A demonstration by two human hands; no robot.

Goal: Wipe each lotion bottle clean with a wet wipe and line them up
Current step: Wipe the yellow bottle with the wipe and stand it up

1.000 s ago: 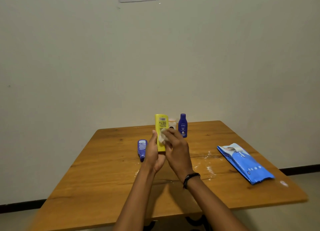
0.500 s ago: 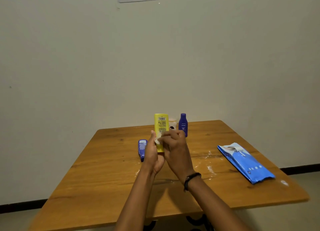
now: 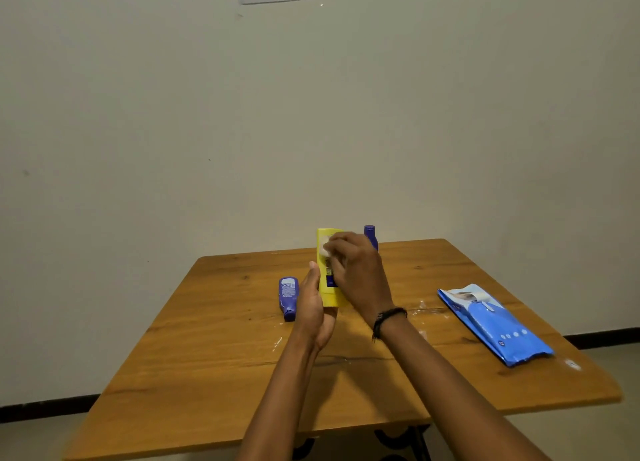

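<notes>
My left hand (image 3: 313,308) grips the lower end of a yellow lotion bottle (image 3: 328,280) and holds it upright above the wooden table (image 3: 214,353). My right hand (image 3: 358,273) pinches a white wet wipe (image 3: 325,247) against the bottle's upper front. A blue lotion bottle (image 3: 288,297) lies on its side just left of my left hand. Behind my right hand a second blue bottle (image 3: 370,235) stands upright near the table's far edge, mostly hidden.
A blue wet-wipe pack (image 3: 495,323) lies on the right side of the table with its flap peeled up. White smears (image 3: 420,306) mark the tabletop near the middle. The wall (image 3: 311,114) rises directly behind the table.
My right hand has slid the wipe up the yellow bottle from its middle to near its top. The bottle's printed side has turned a little.
</notes>
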